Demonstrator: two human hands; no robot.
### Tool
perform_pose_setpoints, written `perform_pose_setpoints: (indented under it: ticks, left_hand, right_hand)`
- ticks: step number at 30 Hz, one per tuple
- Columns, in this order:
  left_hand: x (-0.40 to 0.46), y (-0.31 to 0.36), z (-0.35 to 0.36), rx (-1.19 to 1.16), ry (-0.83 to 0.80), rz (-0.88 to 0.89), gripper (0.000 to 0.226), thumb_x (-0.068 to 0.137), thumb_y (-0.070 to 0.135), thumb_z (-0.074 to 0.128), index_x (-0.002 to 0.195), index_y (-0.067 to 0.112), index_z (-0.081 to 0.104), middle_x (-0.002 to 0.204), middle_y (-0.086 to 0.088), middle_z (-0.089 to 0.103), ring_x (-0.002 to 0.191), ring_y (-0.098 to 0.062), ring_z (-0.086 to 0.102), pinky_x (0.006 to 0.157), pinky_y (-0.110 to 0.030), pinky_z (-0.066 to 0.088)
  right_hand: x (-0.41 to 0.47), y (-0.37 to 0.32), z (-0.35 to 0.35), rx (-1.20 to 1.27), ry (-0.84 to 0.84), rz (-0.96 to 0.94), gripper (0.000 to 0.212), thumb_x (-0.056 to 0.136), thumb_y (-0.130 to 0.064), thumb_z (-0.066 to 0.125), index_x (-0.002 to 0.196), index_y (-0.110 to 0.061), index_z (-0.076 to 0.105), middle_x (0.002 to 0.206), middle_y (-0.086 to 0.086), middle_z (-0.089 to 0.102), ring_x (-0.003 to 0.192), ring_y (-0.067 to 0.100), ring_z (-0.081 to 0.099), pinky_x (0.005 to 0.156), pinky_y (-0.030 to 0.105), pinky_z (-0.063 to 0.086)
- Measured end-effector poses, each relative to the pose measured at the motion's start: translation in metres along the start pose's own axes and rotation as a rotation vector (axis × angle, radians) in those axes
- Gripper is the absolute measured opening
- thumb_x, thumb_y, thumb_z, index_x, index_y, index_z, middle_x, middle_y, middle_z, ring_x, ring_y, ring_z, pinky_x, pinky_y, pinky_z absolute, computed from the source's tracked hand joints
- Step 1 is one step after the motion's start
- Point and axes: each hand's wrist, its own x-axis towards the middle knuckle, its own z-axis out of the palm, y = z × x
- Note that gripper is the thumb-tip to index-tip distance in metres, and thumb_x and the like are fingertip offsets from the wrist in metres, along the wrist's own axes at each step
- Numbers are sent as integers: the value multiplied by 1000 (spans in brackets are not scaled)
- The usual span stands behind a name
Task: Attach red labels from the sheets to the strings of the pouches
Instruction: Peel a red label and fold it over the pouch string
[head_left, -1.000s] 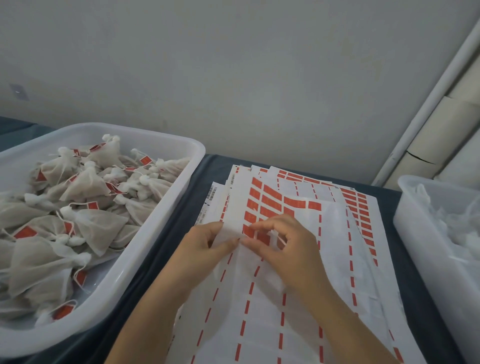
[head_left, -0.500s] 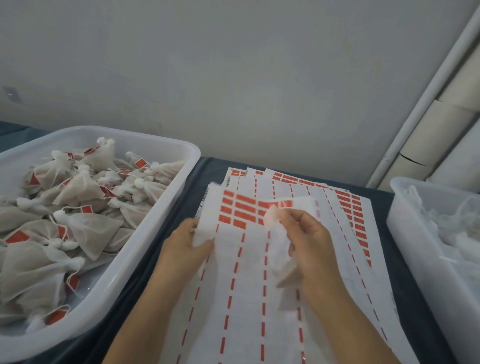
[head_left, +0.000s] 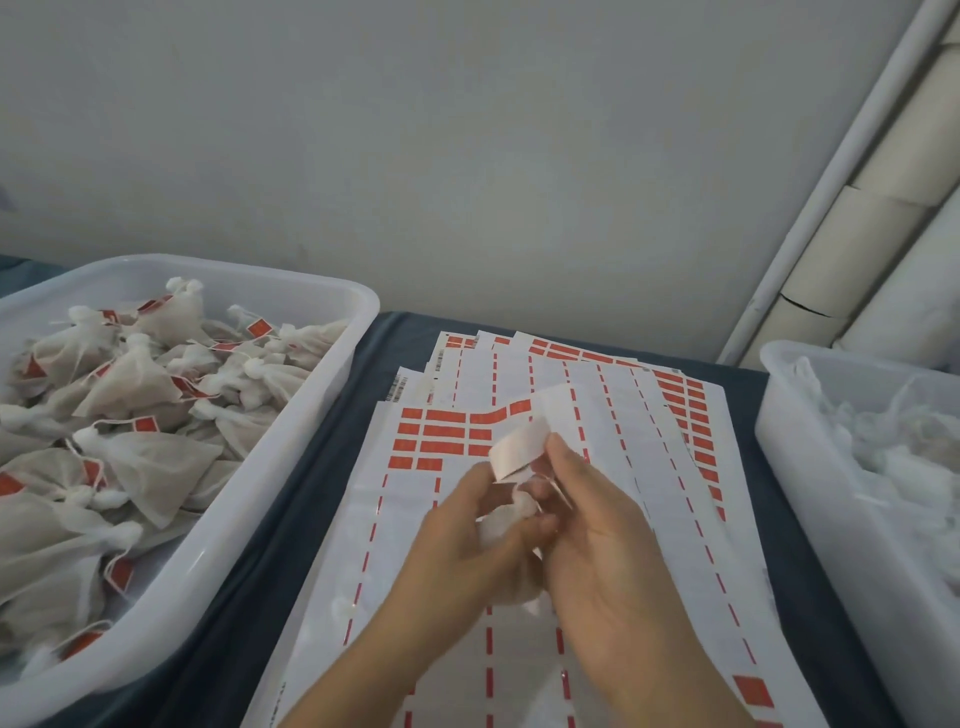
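Note:
A stack of label sheets (head_left: 447, 441) lies on the table in the middle, with rows of red labels left near the top sheet's far end. Both hands meet just above the sheets. My right hand (head_left: 602, 551) pinches a peeled label (head_left: 519, 447), which curls with its pale back showing. My left hand (head_left: 462, 551) grips a small white mesh pouch (head_left: 501, 525) pressed between the two hands. The pouch's string is too small to make out.
A white bin (head_left: 291, 467) on the left is heaped with pouches carrying red labels. Another white bin (head_left: 810, 499) on the right holds white pouches. A dark cloth (head_left: 332, 447) covers the table. A wall stands close behind, with a pipe and cardboard rolls (head_left: 852, 234) at the right.
My right hand peeled a label off the top sheet and lifted it. My left hand left the sheet's edge and came over to the right hand, taking hold of the pouch.

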Motion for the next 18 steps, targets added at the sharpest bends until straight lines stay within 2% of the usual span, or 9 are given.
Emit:
perform_pose_setpoints:
  ticks: [2,4,7,10,12,14,16,18]
  left_hand:
    - [1,4,-2,-22,17,-22,9,79,32,65,86,34,61,75,22,67,65,-2,66,57,-10,51]
    - [0,9,-5,-80,-37,-33,15,71,41,62,80,30,66,70,18,68,55,-5,65,52,-11,49]
    - [-2,13,-8,-193,-126,-115,24,64,48,58,78,32,70,59,4,59,49,-9,59,52,-14,48]
    - [-2,14,-9,-248,-168,-192,22,74,46,54,74,29,68,55,-3,48,47,-12,55,54,-21,49]
    - [-1,15,-7,-255,-178,-225,27,87,37,49,72,28,68,54,-5,47,46,-14,55,54,-22,50]
    - [0,15,-6,-252,-177,-254,30,90,34,46,73,24,68,52,-5,46,46,-14,53,54,-21,50]
    - [-1,15,-5,-241,-186,-246,31,85,41,45,74,22,68,52,-3,49,48,-15,54,59,-23,50]
    - [-2,12,-5,-209,-206,-193,33,80,48,43,72,27,67,60,-2,59,58,-16,63,71,-31,53]
  right_hand:
    - [2,-3,-5,-68,94,-80,23,69,-39,65,82,-22,73,87,1,72,91,23,67,82,35,53]
    - [1,-7,-11,-61,159,-122,24,65,-40,66,83,-25,70,85,-1,71,90,21,63,80,30,48]
    - [-3,-11,-23,-12,171,-143,13,66,-37,67,77,-35,73,81,-4,72,84,19,64,76,31,49]
    - [-5,-13,-36,-50,166,-144,10,70,-42,66,80,-41,70,86,-6,72,86,19,66,82,37,51]
    - [-9,-14,-42,-143,162,-182,13,68,-46,63,77,-39,70,76,-6,69,70,14,63,68,26,50]
    - [-14,-15,-47,-227,154,-249,19,68,-44,60,77,-32,72,66,-2,66,50,12,53,50,18,45]
    - [-20,-15,-52,-315,136,-315,20,71,-38,59,81,-29,73,72,-4,71,51,13,59,47,16,48]
    - [-24,-12,-57,-411,115,-355,18,72,-33,60,83,-39,72,79,-11,73,68,8,67,53,10,49]
